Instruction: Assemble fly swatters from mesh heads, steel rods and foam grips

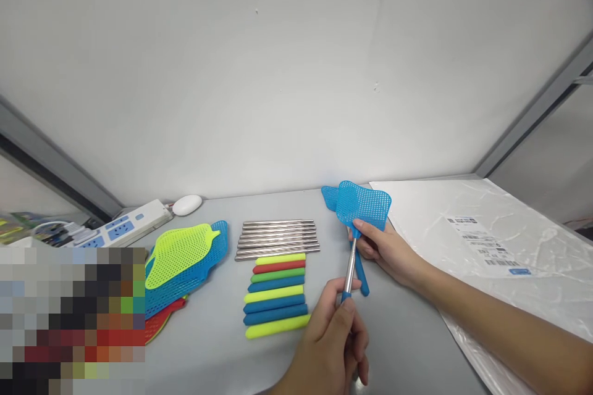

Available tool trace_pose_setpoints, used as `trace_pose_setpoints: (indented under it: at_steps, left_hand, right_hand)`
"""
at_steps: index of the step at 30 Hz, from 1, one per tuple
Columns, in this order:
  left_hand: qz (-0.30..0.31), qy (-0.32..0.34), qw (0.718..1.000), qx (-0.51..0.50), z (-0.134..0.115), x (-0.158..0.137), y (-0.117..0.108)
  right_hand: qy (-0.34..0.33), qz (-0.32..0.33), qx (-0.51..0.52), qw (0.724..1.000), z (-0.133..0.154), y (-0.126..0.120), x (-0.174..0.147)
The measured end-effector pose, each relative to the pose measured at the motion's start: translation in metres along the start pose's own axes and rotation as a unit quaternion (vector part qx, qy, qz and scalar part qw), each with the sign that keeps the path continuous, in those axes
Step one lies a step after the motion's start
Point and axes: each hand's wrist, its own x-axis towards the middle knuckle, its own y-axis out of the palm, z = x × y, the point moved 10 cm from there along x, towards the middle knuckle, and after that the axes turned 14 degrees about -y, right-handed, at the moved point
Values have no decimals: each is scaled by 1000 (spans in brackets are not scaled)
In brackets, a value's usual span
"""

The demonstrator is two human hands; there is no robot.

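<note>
A blue fly swatter (365,202) with a metal rod is held up between both hands. My left hand (334,333) is closed around its blue handle at the lower end of the rod. My right hand (382,247) pinches the neck, where the mesh head meets the rod. Behind it on the table lies a second blue fly swatter (330,197), partly covered by the first and by my right hand. To the left, several coloured handles (278,299) in yellow, red, green and blue lie in a column. Beyond them rest several metal rods (278,239) side by side.
Yellow and blue mesh swatter heads (183,253) are piled on the left, with a red one (164,321) below. A white power strip (134,225) and a white oval object (187,205) stand near the wall. A plastic-wrapped white package (509,234) covers the right side.
</note>
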Motion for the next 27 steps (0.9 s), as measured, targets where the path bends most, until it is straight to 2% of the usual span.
trace_pose_setpoints:
  at_steps: [7, 17, 22, 27]
  left_hand:
    - [-2, 5, 1000, -6, 0, -1, -1]
    - [-12, 3, 1000, -9, 5, 3, -2]
    - [7, -15, 999, -36, 7, 6, 1]
    - [9, -6, 1000, -25, 6, 7, 1]
  right_hand:
    - [26, 15, -20, 999, -6, 1, -4]
    - [48, 29, 30, 998, -1, 15, -11]
    - [43, 36, 34, 998, 0, 20, -10]
    - [28, 47, -9, 998, 7, 22, -11]
